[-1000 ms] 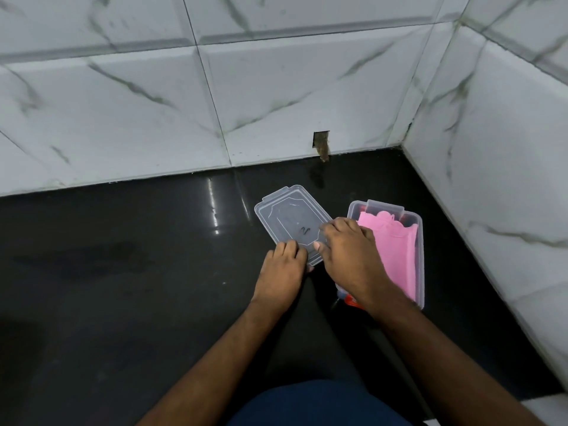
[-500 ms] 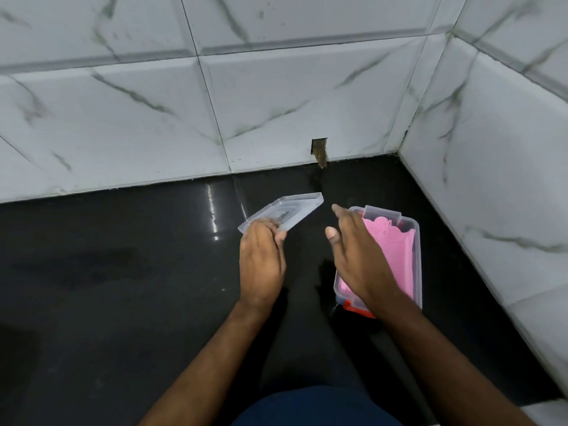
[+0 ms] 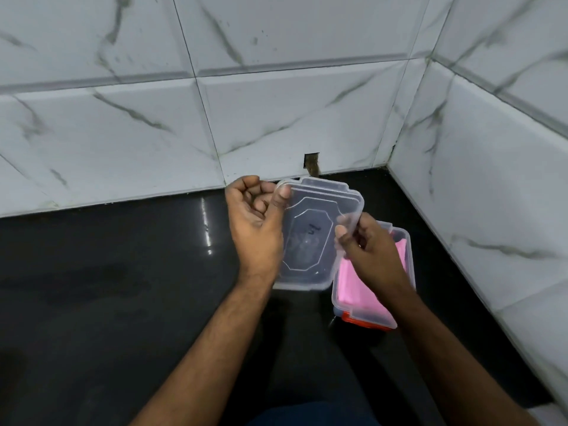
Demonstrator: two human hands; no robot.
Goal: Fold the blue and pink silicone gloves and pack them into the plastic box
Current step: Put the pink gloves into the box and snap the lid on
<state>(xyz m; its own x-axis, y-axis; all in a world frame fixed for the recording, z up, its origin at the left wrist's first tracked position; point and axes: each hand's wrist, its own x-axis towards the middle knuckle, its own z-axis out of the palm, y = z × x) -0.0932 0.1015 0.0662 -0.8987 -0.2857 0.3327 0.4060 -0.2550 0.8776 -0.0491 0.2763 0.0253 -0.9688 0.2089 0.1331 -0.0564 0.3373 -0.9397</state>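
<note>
Both hands are pinching the same clear lid [image 3: 310,238], which is up in the air and tilted toward the camera. Left hand [image 3: 255,222] has its thumb pressed on the lid's top-left corner with the other fingers curled behind, and the right hand [image 3: 365,244] grips the right edge between thumb and fingers. So neither hand is free, both are closed on that one lid.

Going left to right by count: one lid, then one plastic box [image 3: 378,309] sitting open on the counter just right of and below the lid, partly hidden by the right wrist. Inside it there's one pink glove [image 3: 353,290] folded flat and filling what can be seen of the inside (the blue one can't be made out from here, it may be underneath). A red strip [image 3: 362,321] shows at the box's near bottom edge, can't tell what it belongs to.

Writing: there's a small dark scribble on the lid's raised centre panel, but it isn't readable.

As for the room, everything sits on a glossy black counter [image 3: 107,287] with a bright light streak reflected in it. White marble-look tiles [image 3: 276,112] with grey veins cover the back wall and the right wall, meeting in a corner. One small rectangular notch [image 3: 312,163] is cut in the tile right at counter level, behind the lid.
</note>
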